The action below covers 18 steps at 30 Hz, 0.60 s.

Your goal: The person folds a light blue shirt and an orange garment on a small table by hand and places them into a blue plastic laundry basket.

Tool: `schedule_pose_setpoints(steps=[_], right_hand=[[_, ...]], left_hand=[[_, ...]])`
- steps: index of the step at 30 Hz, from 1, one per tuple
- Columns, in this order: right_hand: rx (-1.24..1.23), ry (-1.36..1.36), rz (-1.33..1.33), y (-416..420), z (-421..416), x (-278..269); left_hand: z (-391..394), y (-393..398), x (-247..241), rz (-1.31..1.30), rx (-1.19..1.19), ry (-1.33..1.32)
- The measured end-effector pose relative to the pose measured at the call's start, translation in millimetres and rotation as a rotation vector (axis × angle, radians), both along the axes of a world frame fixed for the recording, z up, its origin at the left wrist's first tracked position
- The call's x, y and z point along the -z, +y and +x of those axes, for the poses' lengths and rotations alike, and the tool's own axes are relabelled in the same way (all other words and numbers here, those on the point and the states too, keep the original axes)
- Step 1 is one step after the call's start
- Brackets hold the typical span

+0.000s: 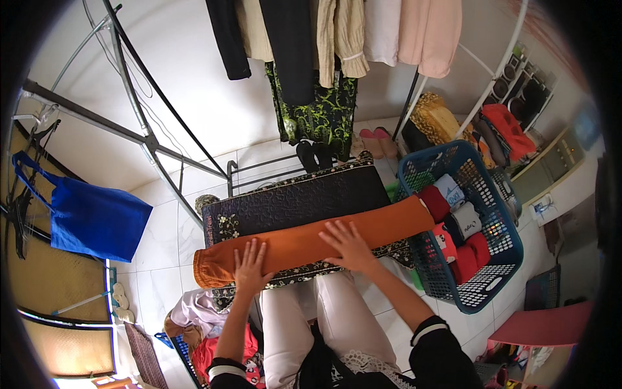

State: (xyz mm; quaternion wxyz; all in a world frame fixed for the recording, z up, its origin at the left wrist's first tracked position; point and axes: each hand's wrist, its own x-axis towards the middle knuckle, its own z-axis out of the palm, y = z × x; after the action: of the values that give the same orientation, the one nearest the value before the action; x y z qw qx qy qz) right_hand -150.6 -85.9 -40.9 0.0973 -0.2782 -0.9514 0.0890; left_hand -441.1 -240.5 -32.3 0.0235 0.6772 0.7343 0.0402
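Note:
An orange garment (296,243), folded into a long flat strip, lies across a small table draped with a dark embroidered cloth (301,199). Its gathered elastic end is at the left; the right end reaches over the rim of a blue plastic basket. My left hand (251,268) rests flat on the strip near the elastic end, fingers spread. Farther right, my right hand (351,247) presses on the strip's middle with fingers apart. Neither hand grips anything. Both palms' undersides are hidden.
The blue basket (466,301) at the right holds several rolled clothes (461,221). Loose laundry (209,321) fills another basket at lower left. Garments (340,39) hang ahead above a metal rack (262,170). A blue tote bag (99,219) hangs at the left beside metal poles (146,136).

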Motion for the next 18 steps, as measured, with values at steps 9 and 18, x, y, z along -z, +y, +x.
schedule_pose_setpoints(steps=[9,18], right_hand=[[0.167,-0.438,0.207,65,150,-32],[0.541,0.286,-0.140,66,190,-42]], left_hand=[[-75,-39,-8,0.047,0.042,0.095],[-109,-53,-8,0.198,-0.235,0.093]])
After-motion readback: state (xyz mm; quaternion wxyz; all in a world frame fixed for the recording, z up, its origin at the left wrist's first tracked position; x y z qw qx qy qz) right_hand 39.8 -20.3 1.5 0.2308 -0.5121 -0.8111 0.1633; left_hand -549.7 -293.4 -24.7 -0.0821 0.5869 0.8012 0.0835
